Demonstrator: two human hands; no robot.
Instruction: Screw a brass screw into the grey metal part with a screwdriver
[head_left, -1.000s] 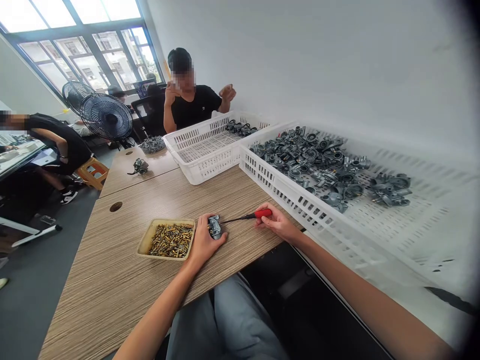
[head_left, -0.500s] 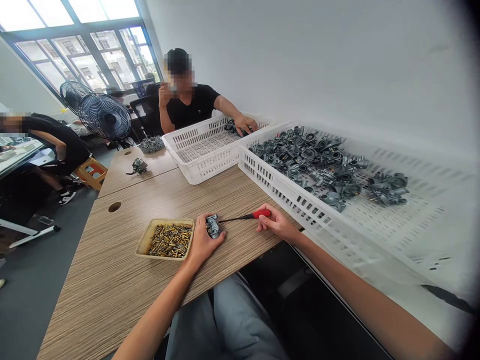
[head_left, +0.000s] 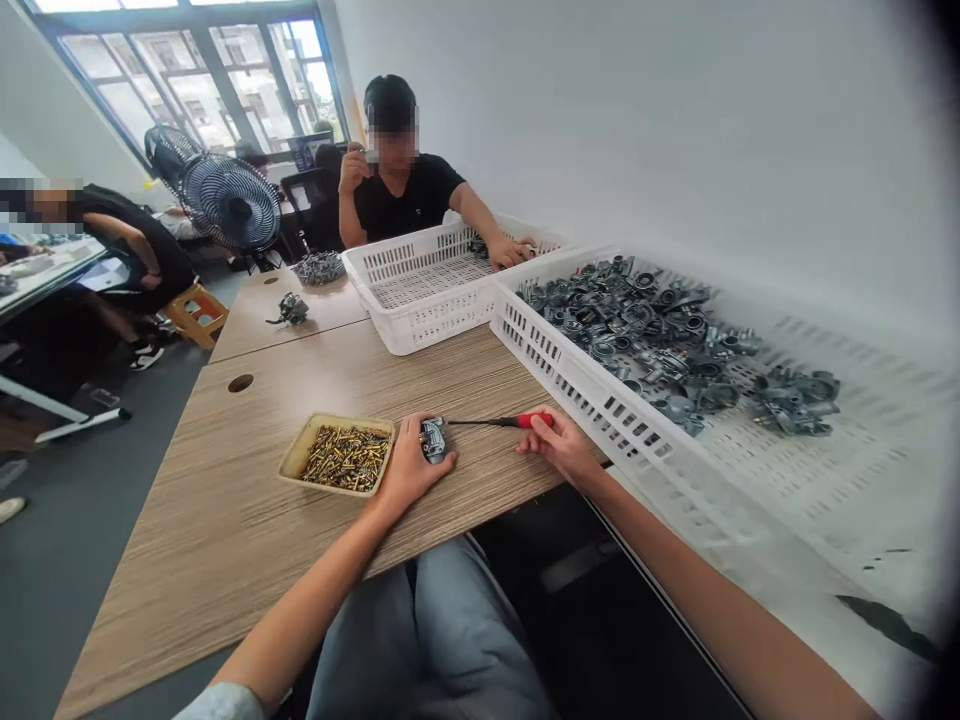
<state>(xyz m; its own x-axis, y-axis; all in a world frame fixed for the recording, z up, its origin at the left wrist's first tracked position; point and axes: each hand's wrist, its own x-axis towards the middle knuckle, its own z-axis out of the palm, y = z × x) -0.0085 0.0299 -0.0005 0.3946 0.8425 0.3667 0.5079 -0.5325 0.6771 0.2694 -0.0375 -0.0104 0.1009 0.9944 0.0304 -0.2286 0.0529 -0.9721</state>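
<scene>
The left hand (head_left: 409,465) is gripping a small metal part (head_left: 433,440) just right of the tray of brass screws (head_left: 339,457). The right hand (head_left: 559,445) is clenching a red-handled screwdriver (head_left: 499,421), its tip at the part, so a screw is seemingly being driven; the next move calls for keeping the tip seated.

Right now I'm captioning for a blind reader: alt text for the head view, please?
A person's left hand steadies a small metal part on a wooden table while the right hand drives a red-handled screwdriver into it, beside a tray of brass screws.
</scene>
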